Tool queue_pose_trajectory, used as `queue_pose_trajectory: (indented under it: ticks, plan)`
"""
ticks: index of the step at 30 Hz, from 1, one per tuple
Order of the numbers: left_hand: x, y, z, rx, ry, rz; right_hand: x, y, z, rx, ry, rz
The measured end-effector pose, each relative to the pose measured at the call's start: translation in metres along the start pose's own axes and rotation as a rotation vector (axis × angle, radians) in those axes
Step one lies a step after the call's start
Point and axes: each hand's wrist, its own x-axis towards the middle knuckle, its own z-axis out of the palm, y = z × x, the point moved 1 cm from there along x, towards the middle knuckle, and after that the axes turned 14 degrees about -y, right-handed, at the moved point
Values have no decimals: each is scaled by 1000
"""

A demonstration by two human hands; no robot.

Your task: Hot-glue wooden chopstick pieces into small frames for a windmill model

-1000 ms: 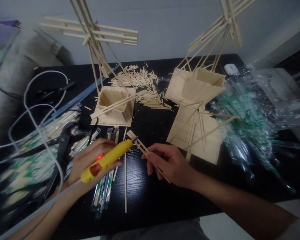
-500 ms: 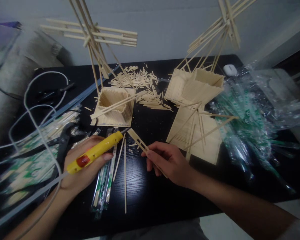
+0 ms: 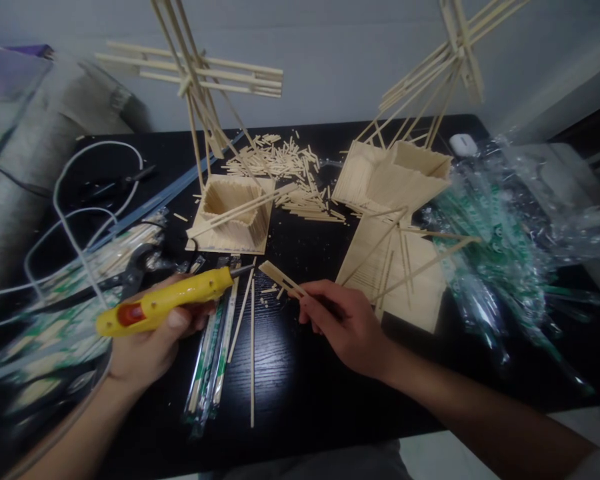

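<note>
My left hand [image 3: 147, 343] is closed round a yellow glue gun [image 3: 167, 303] with a red switch, its metal tip pointing right over the black table [image 3: 300, 380]. My right hand [image 3: 347, 327] pinches a small piece of glued wooden sticks [image 3: 280, 279], held just above the table near the gun's tip. The tip and the stick piece are a little apart. Loose long sticks [image 3: 251, 347] and wrapped chopsticks [image 3: 210, 363] lie between my hands.
Two stick-built windmill models stand behind: one on a box base [image 3: 233, 213] at centre left, one on a box [image 3: 403, 177] and flat panel [image 3: 395, 267] at right. Cut stick pieces [image 3: 290, 170] are heaped at the back. Clear wrappers [image 3: 500, 233] pile at right; pliers [image 3: 130, 277] and white cable [image 3: 75, 220] at left.
My left hand has drawn the glue gun back to the left, away from the stick piece, and levelled it. My right hand has shifted slightly with the stick piece still in it.
</note>
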Motion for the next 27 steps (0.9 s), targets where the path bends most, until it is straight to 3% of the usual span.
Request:
queue_pose_trajectory:
  ticks: [5, 12, 27]
  plan:
    - [6, 9, 4, -9, -63, 49, 0, -2, -1, -41, 2, -8]
    - [7, 14, 11, -81, 12, 56, 1, -1, -1, -22, -1, -13]
    - [5, 11, 9, -74, -41, 53, 2, -1, 0, -44, -20, -4]
